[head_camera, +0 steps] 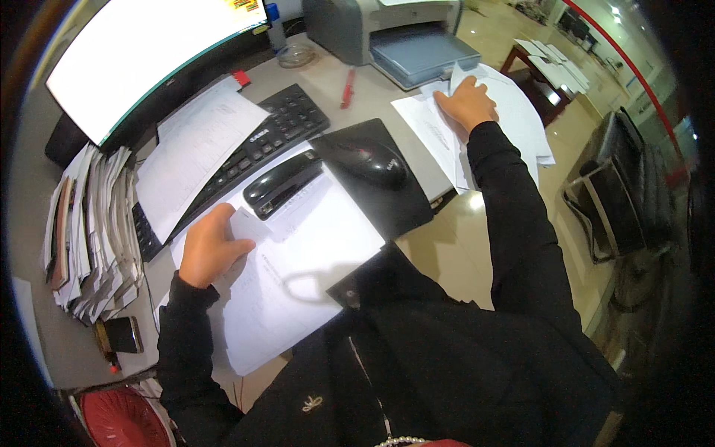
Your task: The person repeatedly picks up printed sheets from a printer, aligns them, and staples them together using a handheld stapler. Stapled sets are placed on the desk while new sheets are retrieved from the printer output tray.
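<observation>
My left hand (209, 246) grips the corner of a stapled sheaf of printed papers (262, 313), thumb on top, at the desk's front edge. Just beyond that hand a black stapler (282, 184) lies on white sheets (346, 223). To the right, my right hand (468, 103) is on a spread of loose papers (514, 112) beside the printer, its fingers bent over a raised sheet (459, 75). Whether those fingers pinch the sheet is hard to make out. A black computer mouse (374, 162) rests on a dark mouse pad (391, 207) between my hands.
A black keyboard (296, 114) lies partly under a printed sheet (201, 151), below a lit monitor (151, 50). A thick paper stack (100, 240) stands left, near a phone (124, 335). A red pen (347, 89) lies before the printer (385, 33). A black chair (609, 190) stands right.
</observation>
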The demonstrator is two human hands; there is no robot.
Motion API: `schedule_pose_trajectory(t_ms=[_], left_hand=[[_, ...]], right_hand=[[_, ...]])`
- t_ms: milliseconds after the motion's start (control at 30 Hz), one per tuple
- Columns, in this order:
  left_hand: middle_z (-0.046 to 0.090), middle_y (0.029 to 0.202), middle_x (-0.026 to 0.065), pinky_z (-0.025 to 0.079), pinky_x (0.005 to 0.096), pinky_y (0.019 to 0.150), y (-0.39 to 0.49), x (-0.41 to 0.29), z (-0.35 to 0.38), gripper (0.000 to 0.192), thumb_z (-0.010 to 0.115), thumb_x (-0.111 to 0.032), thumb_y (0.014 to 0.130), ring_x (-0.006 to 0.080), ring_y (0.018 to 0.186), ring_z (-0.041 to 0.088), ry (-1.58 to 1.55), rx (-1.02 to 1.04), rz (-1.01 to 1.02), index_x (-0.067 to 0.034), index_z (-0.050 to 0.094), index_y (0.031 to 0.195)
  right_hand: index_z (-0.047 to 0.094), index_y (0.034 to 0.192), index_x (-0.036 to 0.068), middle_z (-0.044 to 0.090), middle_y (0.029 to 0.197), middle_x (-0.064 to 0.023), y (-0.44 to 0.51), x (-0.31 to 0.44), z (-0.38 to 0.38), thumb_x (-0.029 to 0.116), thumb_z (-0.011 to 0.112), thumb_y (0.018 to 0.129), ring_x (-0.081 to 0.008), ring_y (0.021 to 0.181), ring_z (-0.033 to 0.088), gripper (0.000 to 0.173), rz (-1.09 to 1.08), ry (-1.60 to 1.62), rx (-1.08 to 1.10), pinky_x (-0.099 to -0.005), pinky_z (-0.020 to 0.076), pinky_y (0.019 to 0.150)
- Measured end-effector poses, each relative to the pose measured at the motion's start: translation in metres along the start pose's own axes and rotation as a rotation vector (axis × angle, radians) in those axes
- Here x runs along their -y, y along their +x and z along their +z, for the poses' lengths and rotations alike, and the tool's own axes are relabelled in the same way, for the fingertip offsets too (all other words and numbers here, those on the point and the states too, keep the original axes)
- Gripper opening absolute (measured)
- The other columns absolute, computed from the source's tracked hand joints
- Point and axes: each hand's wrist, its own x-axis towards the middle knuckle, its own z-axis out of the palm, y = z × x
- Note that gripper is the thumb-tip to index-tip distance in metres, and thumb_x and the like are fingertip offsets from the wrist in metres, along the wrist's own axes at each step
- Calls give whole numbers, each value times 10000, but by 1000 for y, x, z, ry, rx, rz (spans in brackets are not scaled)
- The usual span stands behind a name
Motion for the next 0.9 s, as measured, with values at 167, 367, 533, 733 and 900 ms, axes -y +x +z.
schedule_pose_trajectory(t_ms=[167,367,533,733,900], left_hand=[[618,873,76,488,314,718,-43,13,-67,274,682,-97,801,172,802,602,-202,125,-202,-40,589,1052],[597,899,61,490,312,787,-8,9,-185,137,516,-120,936,148,814,580,-112,-270,100,-74,598,1035],[630,980,82,499,363,828,139,11,-193,185,516,-135,941,191,931,619,418,-327,158,-89,608,1095],[696,986,52,452,432,851,236,21,-119,274,638,-96,848,234,865,671,772,-573,146,-186,659,1106],[578,1285,62,357,444,979,219,20,-83,522,701,-89,787,257,1216,510,657,-517,278,-180,545,1278]], right_hand=[[494,1225,-1,520,1271,-265,23,7,23,213,522,856,-446,1151,532,427,-111,-3,-61,-619,401,934],[608,986,-6,673,879,-229,28,0,6,155,536,818,-400,870,656,243,-348,-83,-266,-479,515,758],[606,953,17,659,832,-215,45,15,-41,158,526,823,-408,794,647,207,-299,45,-566,-523,500,648],[630,991,57,635,812,-153,102,83,-65,191,570,801,-350,744,633,240,-742,-65,-929,-474,489,617],[650,952,48,621,843,-125,104,144,-39,223,617,763,-314,774,626,259,-722,-245,-844,-437,474,628]])
